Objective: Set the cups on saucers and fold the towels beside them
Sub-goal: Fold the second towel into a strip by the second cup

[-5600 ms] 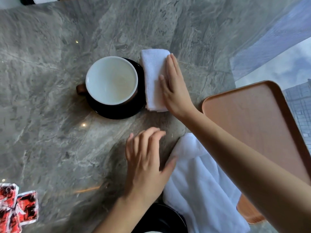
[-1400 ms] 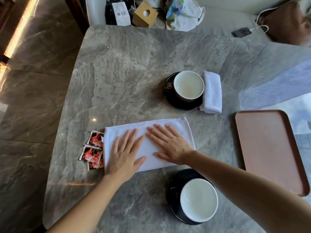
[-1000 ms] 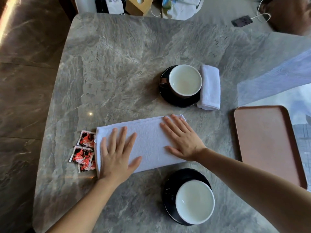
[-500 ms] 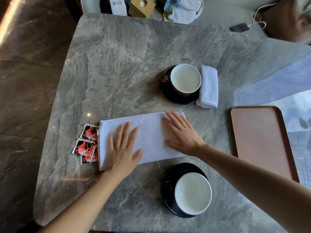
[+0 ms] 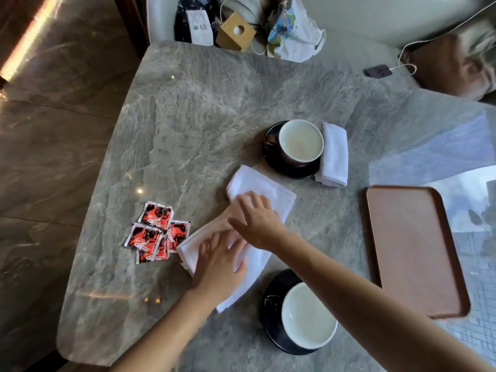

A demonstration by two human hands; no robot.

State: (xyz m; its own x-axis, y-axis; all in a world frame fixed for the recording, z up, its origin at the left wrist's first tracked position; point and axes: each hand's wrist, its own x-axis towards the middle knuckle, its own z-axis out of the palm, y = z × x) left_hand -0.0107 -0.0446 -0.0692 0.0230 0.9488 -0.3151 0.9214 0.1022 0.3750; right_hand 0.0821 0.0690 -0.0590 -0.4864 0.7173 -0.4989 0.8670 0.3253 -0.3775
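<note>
Spread towel (image 5: 264, 187) laid between the settings.
Behind it, far cup (image 5: 300, 140) is seated on far saucer (image 5: 292, 171), with folded towel (image 5: 334, 154) tucked at its right; in front, near cup (image 5: 308, 315) on near saucer (image 5: 271, 318); packets (image 5: 154, 230) are left, tray (image 5: 413, 251) right.

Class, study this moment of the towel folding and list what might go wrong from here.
The right forearm passes over the near cup; lowering it might knock that cup.
The towel lies askew under the left hand and right hand, so the fold may end crooked.
Its corner lies beside the red packets and may drag them.
</note>
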